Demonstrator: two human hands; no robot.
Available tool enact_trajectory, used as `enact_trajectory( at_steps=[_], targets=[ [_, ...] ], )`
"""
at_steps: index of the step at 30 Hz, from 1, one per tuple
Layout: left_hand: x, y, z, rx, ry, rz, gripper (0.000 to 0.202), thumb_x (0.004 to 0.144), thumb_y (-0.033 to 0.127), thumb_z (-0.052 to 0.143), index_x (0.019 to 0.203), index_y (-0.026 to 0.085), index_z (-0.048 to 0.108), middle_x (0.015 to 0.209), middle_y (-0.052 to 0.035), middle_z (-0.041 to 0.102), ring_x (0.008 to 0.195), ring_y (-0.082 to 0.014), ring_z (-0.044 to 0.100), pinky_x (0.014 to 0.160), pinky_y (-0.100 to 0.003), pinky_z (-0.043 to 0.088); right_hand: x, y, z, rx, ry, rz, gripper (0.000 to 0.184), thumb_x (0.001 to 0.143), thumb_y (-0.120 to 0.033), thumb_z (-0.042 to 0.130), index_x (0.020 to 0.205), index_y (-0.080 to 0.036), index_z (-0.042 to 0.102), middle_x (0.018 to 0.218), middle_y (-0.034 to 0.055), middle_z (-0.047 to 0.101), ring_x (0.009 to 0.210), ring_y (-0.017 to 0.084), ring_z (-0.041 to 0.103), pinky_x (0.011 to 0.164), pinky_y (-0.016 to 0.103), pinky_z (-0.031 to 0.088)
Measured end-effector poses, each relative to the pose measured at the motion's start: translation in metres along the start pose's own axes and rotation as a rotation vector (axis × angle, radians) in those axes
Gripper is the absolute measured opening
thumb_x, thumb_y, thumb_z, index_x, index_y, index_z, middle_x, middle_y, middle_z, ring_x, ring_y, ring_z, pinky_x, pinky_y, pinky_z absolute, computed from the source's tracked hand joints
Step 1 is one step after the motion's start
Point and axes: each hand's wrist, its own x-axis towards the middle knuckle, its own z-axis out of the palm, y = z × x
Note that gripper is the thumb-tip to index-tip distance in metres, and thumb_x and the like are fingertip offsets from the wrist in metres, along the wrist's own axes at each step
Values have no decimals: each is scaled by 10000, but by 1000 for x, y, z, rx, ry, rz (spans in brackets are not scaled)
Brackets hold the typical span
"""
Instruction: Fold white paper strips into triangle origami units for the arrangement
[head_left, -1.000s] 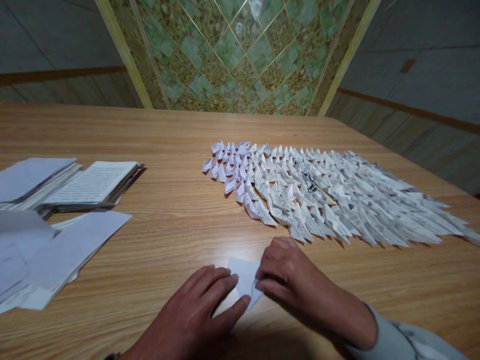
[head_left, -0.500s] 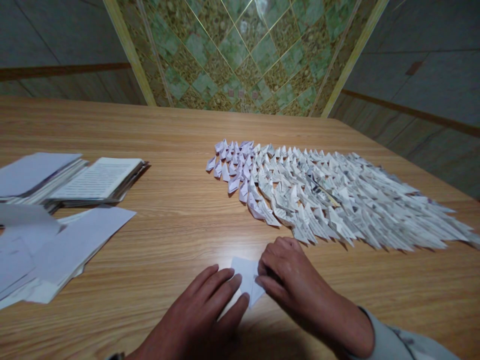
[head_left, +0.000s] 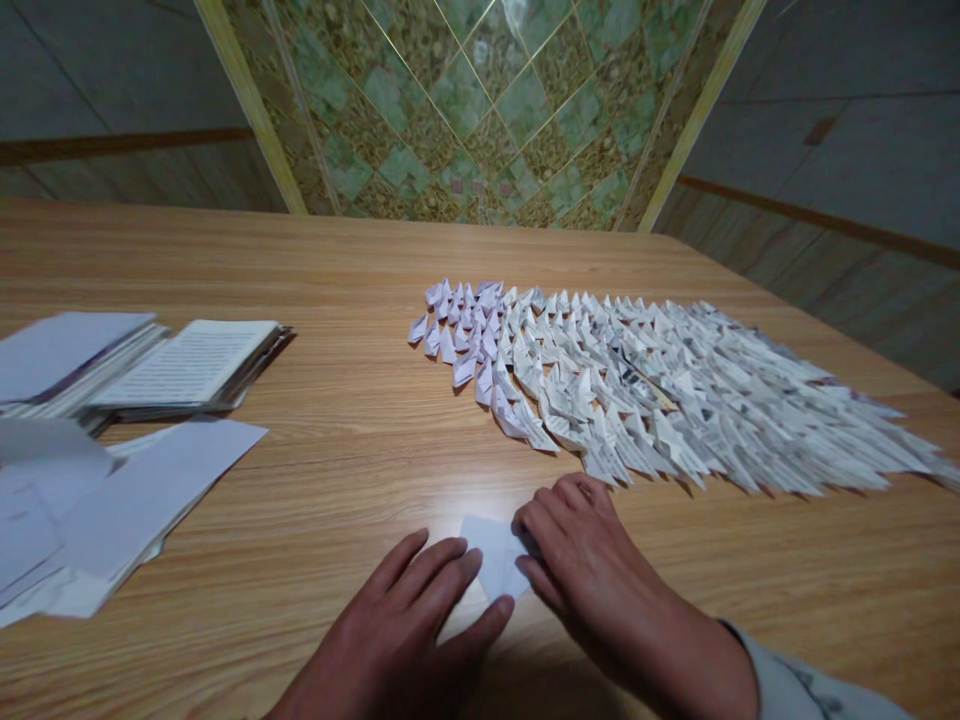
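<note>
A small folded piece of white paper (head_left: 491,552) lies on the wooden table between my hands, with crease lines across it. My left hand (head_left: 420,600) rests flat at its left side, fingers stretched out and the thumb pressing near the lower corner. At the right edge, my right hand (head_left: 581,550) has its fingers curled, pinching the paper between thumb and forefinger. That corner is partly hidden under the fingers. Just beyond my right hand begin the rows of small folded paper pieces (head_left: 600,370), pale lilac at the left end and printed white toward the right.
To the left lie loose white sheets (head_left: 172,490) and a stack of printed pages (head_left: 195,360), with another paper pile (head_left: 71,350) beside it. The wooden table (head_left: 337,270) reaches back to a green patterned tile wall (head_left: 480,110).
My left thumb has slid right along the paper's lower edge. My right fingers have shifted, and the flap at the paper's right side now lies differently. The view has moved slightly.
</note>
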Motion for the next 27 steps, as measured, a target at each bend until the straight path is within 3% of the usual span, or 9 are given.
enact_trajectory(
  at_steps=[3, 9, 13, 17, 20, 27],
  targets=[
    [1, 1, 2, 12, 25, -15, 457, 834, 117, 596, 1220, 349, 674, 1125, -66, 703, 1116, -254, 590, 994, -483, 444, -3, 1, 3, -68, 7, 10, 110, 880, -114, 676, 922, -183, 601, 896, 43, 636, 865, 246, 507, 889, 416, 316],
    [0, 0, 6, 24, 54, -14, 441, 826, 136, 625, 1208, 350, 672, 1123, -67, 708, 1089, -254, 607, 993, -480, 433, -4, 8, 2, -104, 42, 69, 181, 866, -14, 590, 897, -192, 614, 820, 30, 640, 806, 229, 512, 843, 405, 316],
    [-2, -1, 6, 35, 54, -26, 419, 831, 223, 692, 1226, 358, 651, 1139, -57, 706, 1101, -249, 607, 1038, -483, 397, -4, 9, -5, -43, 74, 60, 143, 886, -50, 617, 861, -189, 636, 840, 37, 657, 828, 225, 527, 802, 377, 342],
    [-6, 1, 14, 60, 68, -14, 499, 813, 428, 751, 1285, 349, 608, 1188, -75, 688, 1124, -266, 591, 1095, -510, 332, -4, -1, -8, 107, 76, 141, 49, 928, -142, 640, 941, -188, 651, 937, 57, 649, 906, 241, 534, 808, 366, 387],
    [-9, 4, 24, 71, 108, -22, 610, 766, 560, 766, 1307, 339, 590, 1205, -90, 672, 1123, -283, 581, 1121, -536, 296, -5, -10, -7, 149, 21, 213, 162, 879, -210, 738, 1016, -192, 653, 1045, 81, 627, 968, 276, 523, 843, 394, 408],
    [-8, 8, 27, 27, 111, -21, 627, 795, 564, 753, 1328, 281, 581, 1144, -116, 649, 1059, -291, 595, 1083, -592, 341, -7, -11, 1, 216, 21, 276, 285, 821, -208, 794, 1047, -196, 620, 984, 49, 616, 939, 270, 533, 840, 412, 403]
  ],
)
